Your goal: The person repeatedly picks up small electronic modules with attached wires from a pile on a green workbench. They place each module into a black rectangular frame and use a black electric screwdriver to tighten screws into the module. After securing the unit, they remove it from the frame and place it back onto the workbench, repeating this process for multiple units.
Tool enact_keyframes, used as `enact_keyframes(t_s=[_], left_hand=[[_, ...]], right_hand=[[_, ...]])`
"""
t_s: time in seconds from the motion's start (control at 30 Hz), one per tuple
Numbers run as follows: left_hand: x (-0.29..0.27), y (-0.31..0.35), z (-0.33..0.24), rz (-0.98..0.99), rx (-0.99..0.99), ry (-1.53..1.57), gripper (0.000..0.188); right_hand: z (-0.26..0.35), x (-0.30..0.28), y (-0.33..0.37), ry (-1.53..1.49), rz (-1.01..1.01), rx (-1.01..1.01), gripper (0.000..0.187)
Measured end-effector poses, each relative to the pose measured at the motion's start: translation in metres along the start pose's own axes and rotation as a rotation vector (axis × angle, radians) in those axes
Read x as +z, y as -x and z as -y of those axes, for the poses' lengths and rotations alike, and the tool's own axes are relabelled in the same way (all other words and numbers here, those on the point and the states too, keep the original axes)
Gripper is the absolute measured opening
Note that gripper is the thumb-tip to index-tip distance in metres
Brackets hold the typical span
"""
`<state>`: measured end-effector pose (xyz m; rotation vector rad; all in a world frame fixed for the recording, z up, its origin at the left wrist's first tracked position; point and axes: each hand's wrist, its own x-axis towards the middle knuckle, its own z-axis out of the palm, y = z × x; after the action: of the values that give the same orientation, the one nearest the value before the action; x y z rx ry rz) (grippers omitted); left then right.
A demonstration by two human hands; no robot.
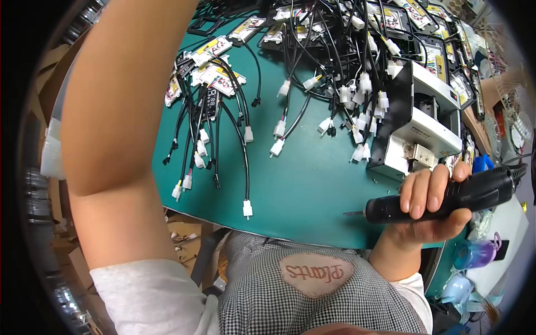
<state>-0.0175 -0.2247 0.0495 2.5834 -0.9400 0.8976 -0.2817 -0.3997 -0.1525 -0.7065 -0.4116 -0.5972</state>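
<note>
My right hand (425, 195) is wrapped round a black electric screwdriver (484, 188), held level near the front right of the table with its bit pointing left. My left forearm (120, 95) reaches up past the top edge, so the left hand itself is out of sight. Beside that arm lies a pile of white circuit panels (220, 78), their black cables and white connectors (247, 209) trailing toward me. Just beyond my right hand stands a white and black screw feeder (430, 131) with an open top.
A large heap of wired panels (391, 19) fills the back of the green table (312, 190), with cables and connectors (357, 95) hanging forward. A purple and blue bottle (474, 254) stands at the lower right. Cardboard boxes (58, 72) lie left of the table.
</note>
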Motion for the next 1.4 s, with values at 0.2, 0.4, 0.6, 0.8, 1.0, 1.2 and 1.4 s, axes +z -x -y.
enact_keyframes(t_s=[0.2, 0.4, 0.6, 0.8, 1.0, 1.2, 1.4], left_hand=[[0.092, 0.056, 0.101, 0.354, -0.325, 0.073, 0.037], [0.185, 0.146, 0.185, 0.429, -0.459, -0.243, 0.054], [0.186, 0.115, 0.253, 0.328, -0.741, -0.149, 0.051], [0.238, 0.091, 0.299, 0.572, -0.804, -0.306, 0.052], [0.235, 0.089, 0.292, 0.477, -0.853, -0.299, 0.055], [0.138, 0.097, 0.260, -0.011, -0.822, 0.710, 0.047], [0.055, 0.177, 0.166, 0.200, -0.687, 1.505, 0.043]], right_hand=[[-0.010, 0.007, 0.001, 0.092, -0.050, 0.100, 0.054], [-0.022, -0.015, 0.001, 0.113, -0.074, 0.177, 0.053], [-0.034, -0.003, -0.009, 0.146, -0.197, 0.194, 0.054], [-0.038, -0.011, -0.010, 0.127, -0.201, 0.237, 0.053], [-0.038, -0.013, -0.010, 0.130, -0.188, 0.250, 0.054], [-0.031, -0.004, -0.010, 0.117, -0.204, 0.225, 0.053], [-0.023, 0.003, -0.005, 0.078, -0.121, 0.155, 0.052]])
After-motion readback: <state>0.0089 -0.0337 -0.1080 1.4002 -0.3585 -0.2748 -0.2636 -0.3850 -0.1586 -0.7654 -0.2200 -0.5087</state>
